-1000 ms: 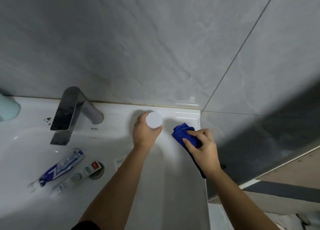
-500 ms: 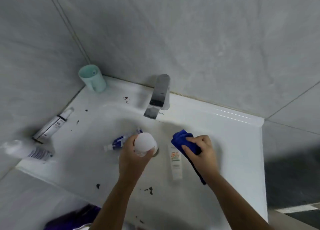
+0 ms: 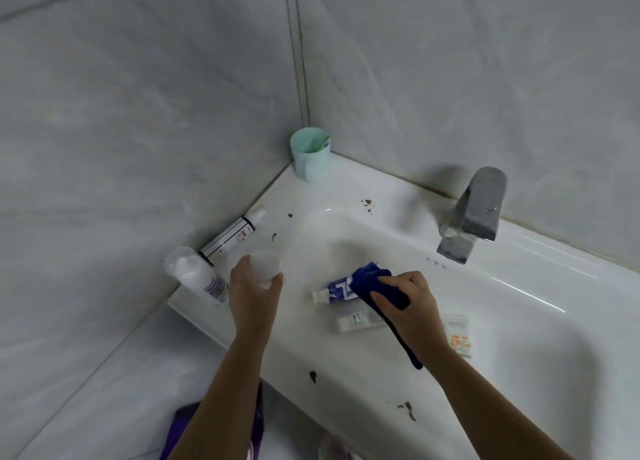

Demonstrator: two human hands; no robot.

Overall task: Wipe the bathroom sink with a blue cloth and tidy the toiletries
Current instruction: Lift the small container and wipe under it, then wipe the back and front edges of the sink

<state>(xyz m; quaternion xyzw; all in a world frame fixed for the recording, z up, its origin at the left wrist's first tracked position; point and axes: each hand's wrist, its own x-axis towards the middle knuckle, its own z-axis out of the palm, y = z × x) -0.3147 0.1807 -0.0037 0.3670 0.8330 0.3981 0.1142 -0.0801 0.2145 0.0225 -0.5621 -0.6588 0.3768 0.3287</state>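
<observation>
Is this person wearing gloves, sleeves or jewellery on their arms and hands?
No. The left hand and right hand are bare, with no gloves, rings or watch showing. Both forearms are uncovered down to the frame's lower edge. Some purple clothing shows low in the view.

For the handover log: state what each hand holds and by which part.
Left hand grips a white round plastic bottle around its side. Right hand clutches a crumpled blue cloth by its bunched middle, one end trailing.

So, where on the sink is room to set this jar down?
Free: the back rim between cup and tap, and right of the tap. Crowded: the left rim, with a tube and a bottle; the basin middle, with toothpastes.
</observation>
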